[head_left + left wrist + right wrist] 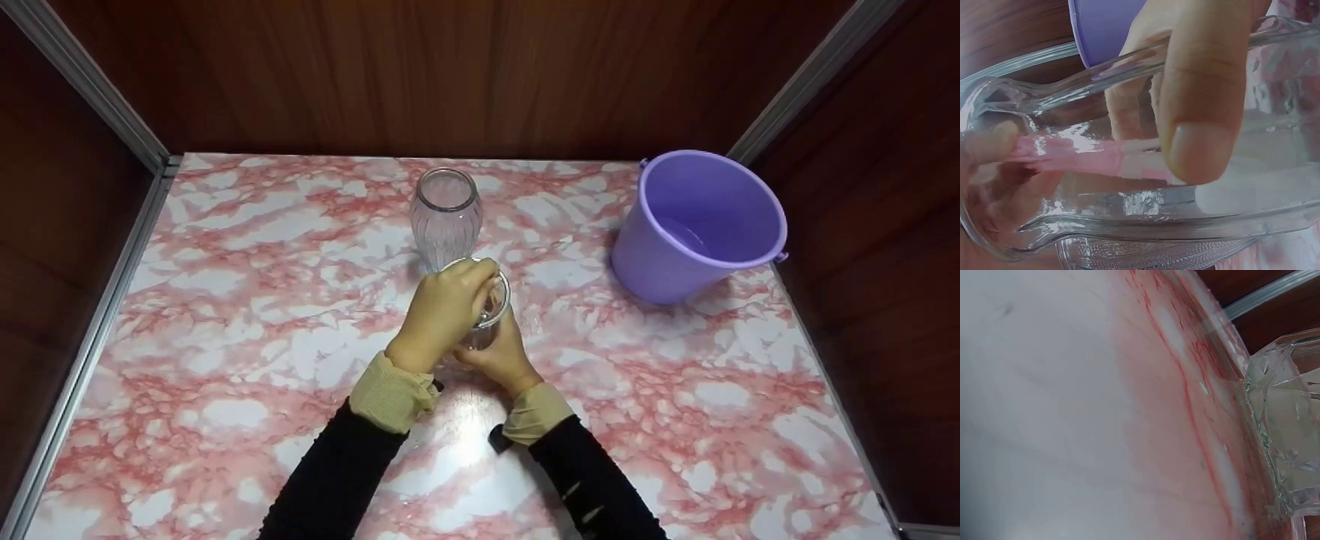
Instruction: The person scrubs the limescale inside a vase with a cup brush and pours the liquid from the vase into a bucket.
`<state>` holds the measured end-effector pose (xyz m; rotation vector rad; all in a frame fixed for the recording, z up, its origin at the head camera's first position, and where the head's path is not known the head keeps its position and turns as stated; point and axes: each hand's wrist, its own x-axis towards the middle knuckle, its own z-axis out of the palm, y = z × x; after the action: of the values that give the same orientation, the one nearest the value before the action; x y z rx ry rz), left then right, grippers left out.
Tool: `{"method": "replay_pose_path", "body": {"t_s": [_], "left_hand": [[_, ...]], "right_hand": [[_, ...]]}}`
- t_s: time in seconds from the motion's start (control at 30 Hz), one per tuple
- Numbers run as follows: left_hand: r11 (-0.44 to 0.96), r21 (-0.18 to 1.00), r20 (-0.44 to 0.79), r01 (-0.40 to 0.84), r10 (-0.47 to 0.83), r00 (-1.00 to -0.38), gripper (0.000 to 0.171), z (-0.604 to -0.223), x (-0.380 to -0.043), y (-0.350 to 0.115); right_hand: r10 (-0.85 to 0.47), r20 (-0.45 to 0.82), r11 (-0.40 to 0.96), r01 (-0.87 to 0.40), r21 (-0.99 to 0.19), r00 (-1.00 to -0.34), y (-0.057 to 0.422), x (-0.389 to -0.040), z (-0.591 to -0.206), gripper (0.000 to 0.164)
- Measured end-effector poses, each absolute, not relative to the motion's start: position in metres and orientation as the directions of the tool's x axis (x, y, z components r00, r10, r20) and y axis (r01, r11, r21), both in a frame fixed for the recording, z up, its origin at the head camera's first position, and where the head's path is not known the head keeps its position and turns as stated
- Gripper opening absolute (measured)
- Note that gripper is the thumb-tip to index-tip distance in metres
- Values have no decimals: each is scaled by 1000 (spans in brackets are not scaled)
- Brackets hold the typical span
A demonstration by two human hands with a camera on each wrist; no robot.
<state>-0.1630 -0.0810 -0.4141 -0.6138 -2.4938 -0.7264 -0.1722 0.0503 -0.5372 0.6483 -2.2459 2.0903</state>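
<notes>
My right hand grips a clear glass vase from its right side. In the left wrist view, the thumb lies across the wall of this vase. My left hand is over the vase's mouth, its fingers reaching inside the rim. There they pinch a pink handle that runs down inside the glass. A whitish rounded mass shows through the glass towards the base. The vase's faceted base appears at the right edge of the right wrist view. Just behind stands a second glass vase, upright.
A purple bucket stands at the back right of the red-and-white marbled table. Dark wood-look panels with metal edge strips enclose the back and sides.
</notes>
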Motion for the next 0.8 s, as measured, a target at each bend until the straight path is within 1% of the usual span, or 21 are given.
{"method": "replay_pose_path", "body": {"t_s": [0.17,0.27,0.57,0.73,0.8], "left_hand": [[765,365,542,530,289,-789,9,-414,-163,-81],[770,363,541,525,284,-791,8,-414,-164,-80],[775,368,527,514,281,-802,9,-412,-163,-80],[751,410,504,518,287,-815,10,-411,-163,-81],[733,429,502,528,292,-814,10,-411,-164,-82]], "right_hand": [[-296,310,21,-331,-943,-903,50,-166,-523,104],[-296,329,32,-354,-935,-897,50,-166,-523,106],[-301,321,7,-338,-941,-898,51,-167,-522,105],[-317,316,-50,-317,-947,-894,51,-166,-519,106],[-313,313,-40,-316,-948,-897,50,-166,-518,106]]}}
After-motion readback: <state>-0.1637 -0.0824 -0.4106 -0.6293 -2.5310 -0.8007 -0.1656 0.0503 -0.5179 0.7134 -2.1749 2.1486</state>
